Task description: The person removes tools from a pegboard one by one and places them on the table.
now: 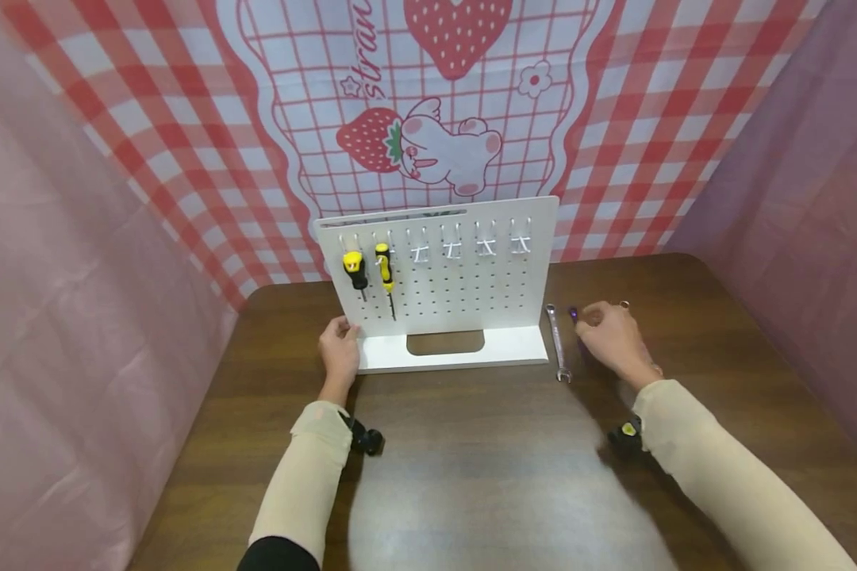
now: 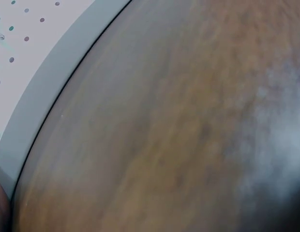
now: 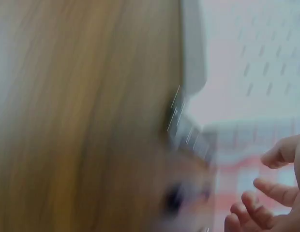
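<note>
Head view: your left hand (image 1: 339,349) touches the lower left edge of an upright white perforated pegboard (image 1: 464,277), the fingers bent beside it; whether they pinch the edge or only rest on it, you cannot tell. Your right hand (image 1: 610,337) lies to the right of the board with thumb and fingers bent toward each other, just beside a slender, shiny purple tool (image 1: 574,314) on the brown wood-grain table (image 1: 471,460); contact with that tool is unclear here. Between the tool and the board lies a silver metal wrench (image 1: 557,342). From the two leftmost of the row of wire hooks (image 1: 486,247) hang a stubby yellow-and-black screwdriver (image 1: 355,271) and a slimmer yellow-and-black screwdriver (image 1: 384,266). Behind stands a red-and-white checked cloth (image 1: 657,119) printed with strawberries.

Left wrist view: the base edge of your pegboard curves along the upper left above the table; only a sliver of your hand shows at the lower left.

Right wrist view: your thumb and fingers are parted, with a gap between them; the wrench and the purple tool appear blurred beside them.
</note>
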The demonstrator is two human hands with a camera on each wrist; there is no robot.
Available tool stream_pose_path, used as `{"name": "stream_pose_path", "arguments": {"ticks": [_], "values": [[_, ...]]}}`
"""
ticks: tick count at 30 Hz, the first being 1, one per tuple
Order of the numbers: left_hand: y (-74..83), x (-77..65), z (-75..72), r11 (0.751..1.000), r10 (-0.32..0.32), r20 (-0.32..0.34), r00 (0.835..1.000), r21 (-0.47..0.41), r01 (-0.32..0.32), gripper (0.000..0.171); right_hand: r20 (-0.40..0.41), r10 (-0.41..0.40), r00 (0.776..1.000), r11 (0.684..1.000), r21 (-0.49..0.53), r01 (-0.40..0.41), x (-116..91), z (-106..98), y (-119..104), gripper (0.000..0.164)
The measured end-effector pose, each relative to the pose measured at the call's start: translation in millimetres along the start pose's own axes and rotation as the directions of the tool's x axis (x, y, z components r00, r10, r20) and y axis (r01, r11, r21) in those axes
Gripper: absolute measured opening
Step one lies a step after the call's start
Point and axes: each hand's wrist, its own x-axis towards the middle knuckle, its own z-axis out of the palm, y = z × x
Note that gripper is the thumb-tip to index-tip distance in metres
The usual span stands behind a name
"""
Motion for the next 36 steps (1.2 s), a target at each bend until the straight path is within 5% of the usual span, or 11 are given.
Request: {"name": "stream_pose_path", "arguments": {"ticks": [8, 17, 26, 36], "values": [[-1.4, -1.2, -1.0, 0.999, 0.009, 0.008, 1.0, -0.031, -0.009, 0.021, 0.085, -0.061, 0.995, 0.946, 0.321, 0.031, -8.0, 48.8, -91.5, 0.03], [-1.3, -1.4, -1.2, 1.0, 0.005, 0.01, 1.0, -0.026, -0.005, 0.021, 0.153, -0.22, 0.963, 0.852, 0.511, 0.114, 4.7, 100.1, -168.5, 0.023], [-2.3, -1.3, -0.4, 0.999, 0.009, 0.0, 1.0, -0.041, -0.009, 0.02, 0.158, -0.202, 0.967, 0.799, 0.597, 0.07, 20.7, 126.1, -222.9, 0.029], [-0.6, -2.2, 0.0, 0.998, 0.009, 0.0, 1.0, -0.065, -0.009, 0.019, 0.173, -0.203, 0.964, 0.802, 0.593, 0.062, 30.7, 135.7, -250.6, 0.036]]}}
